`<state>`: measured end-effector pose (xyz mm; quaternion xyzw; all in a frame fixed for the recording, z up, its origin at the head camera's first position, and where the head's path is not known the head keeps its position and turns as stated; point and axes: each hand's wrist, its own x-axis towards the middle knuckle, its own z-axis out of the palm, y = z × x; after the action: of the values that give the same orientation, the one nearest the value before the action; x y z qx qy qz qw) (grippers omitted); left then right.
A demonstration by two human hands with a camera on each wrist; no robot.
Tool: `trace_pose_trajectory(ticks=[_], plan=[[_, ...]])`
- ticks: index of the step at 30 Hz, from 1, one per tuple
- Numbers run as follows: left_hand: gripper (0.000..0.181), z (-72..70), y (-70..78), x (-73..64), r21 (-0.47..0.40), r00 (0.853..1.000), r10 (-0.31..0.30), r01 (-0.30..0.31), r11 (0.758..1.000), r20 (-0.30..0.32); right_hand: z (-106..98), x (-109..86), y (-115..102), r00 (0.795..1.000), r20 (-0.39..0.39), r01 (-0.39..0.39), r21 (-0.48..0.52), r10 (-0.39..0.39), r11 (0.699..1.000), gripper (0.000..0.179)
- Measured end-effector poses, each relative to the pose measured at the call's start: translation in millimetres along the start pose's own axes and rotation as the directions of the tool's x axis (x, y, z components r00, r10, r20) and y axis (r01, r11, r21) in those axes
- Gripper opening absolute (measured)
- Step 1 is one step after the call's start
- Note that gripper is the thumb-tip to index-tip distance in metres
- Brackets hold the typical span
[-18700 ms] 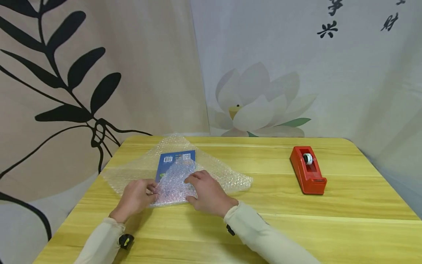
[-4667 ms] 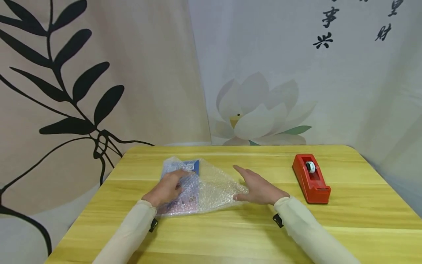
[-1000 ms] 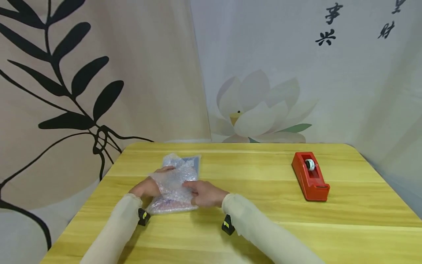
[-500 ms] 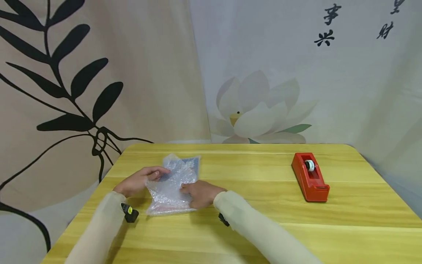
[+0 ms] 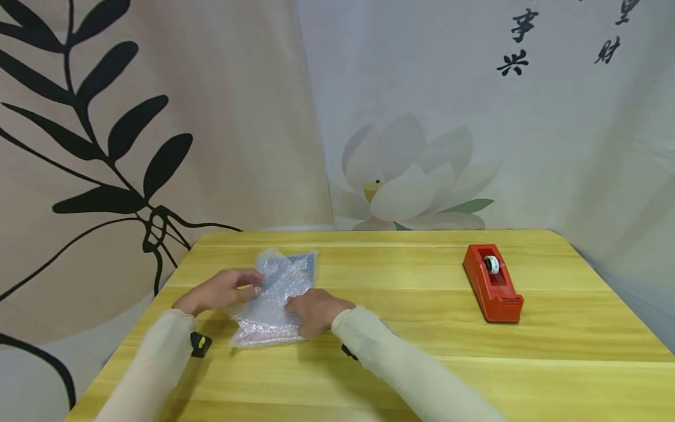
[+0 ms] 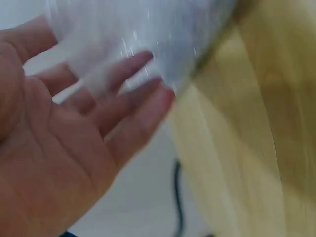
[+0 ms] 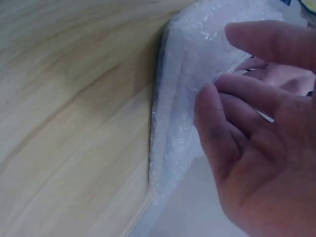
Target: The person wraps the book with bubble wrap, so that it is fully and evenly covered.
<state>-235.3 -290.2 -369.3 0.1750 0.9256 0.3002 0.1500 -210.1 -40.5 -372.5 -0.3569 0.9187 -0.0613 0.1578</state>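
A blue book (image 5: 303,262) lies on the table inside clear bubble wrap (image 5: 274,313), its colour showing faintly through the layers. My left hand (image 5: 221,288) is at the package's left side, fingers at the loose edge of the wrap. In the left wrist view, the fingers of that hand (image 6: 74,133) are extended, with wrap (image 6: 168,29) draped across them. My right hand (image 5: 319,310) rests on the wrap's right side with fingers bent loosely. The right wrist view has this hand (image 7: 266,128) against the wrapped top, beside the package's long edge (image 7: 163,128).
A red tape dispenser (image 5: 493,287) with a small roll of tape (image 5: 492,264) stands at the table's right. Behind the wooden table (image 5: 401,375) hangs a printed curtain (image 5: 253,117). Each wrist wears a small black device.
The wrap, spread out under the book at first, now covers it, with the right flap folded leftward. My left hand has come out from under that flap to the left edge.
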Motion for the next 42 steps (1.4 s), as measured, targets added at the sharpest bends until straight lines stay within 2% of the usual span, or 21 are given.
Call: trace_pose_trajectory(ticks=[3,7,14,20,24,27,32,36,42], plan=[[0.042,17.9,16.8,-7.8,0.195,0.997,0.062,-0.050,0.979,-0.055,0.3,-0.9,0.7,1.000,0.006,-0.006,-0.003,0.006,1.000,0.060],[0.040,40.2,24.6,-19.8,0.310,0.986,0.126,-0.085,0.947,-0.113,-0.2,-3.3,1.1,1.000,0.010,-0.009,-0.020,0.009,1.000,0.060],[0.044,55.5,14.1,-29.7,0.283,0.977,0.131,-0.079,0.956,-0.168,0.4,-3.2,2.0,1.000,0.003,0.007,-0.051,-0.007,0.999,0.060],[0.043,61.7,8.2,-30.0,0.342,0.967,0.159,-0.084,0.936,-0.197,5.1,-5.5,6.1,0.998,-0.004,0.067,-0.053,-0.067,0.996,0.058],[0.044,62.3,8.1,-31.4,0.355,0.964,0.156,-0.071,0.932,-0.215,7.7,-10.5,13.2,0.991,-0.011,0.131,0.019,-0.131,0.991,0.055],[0.044,60.7,8.9,-32.7,0.359,0.962,0.157,-0.069,0.931,-0.224,8.3,-17.6,18.2,0.987,-0.023,0.158,0.112,-0.157,0.981,0.054],[0.043,58.4,9.8,-33.0,0.349,0.967,0.150,-0.070,0.934,-0.208,6.7,-33.7,25.0,0.981,-0.054,0.194,0.245,-0.186,0.950,0.054],[0.042,58.0,9.6,-32.4,0.328,0.971,0.130,-0.059,0.943,-0.198,3.7,-47.2,32.6,0.978,-0.068,0.210,0.359,-0.199,0.909,0.050],[0.043,55.8,7.3,-33.2,0.303,0.973,0.120,-0.056,0.951,-0.195,2.7,-63.2,48.3,0.983,-0.086,0.182,0.504,-0.160,0.845,0.047]])
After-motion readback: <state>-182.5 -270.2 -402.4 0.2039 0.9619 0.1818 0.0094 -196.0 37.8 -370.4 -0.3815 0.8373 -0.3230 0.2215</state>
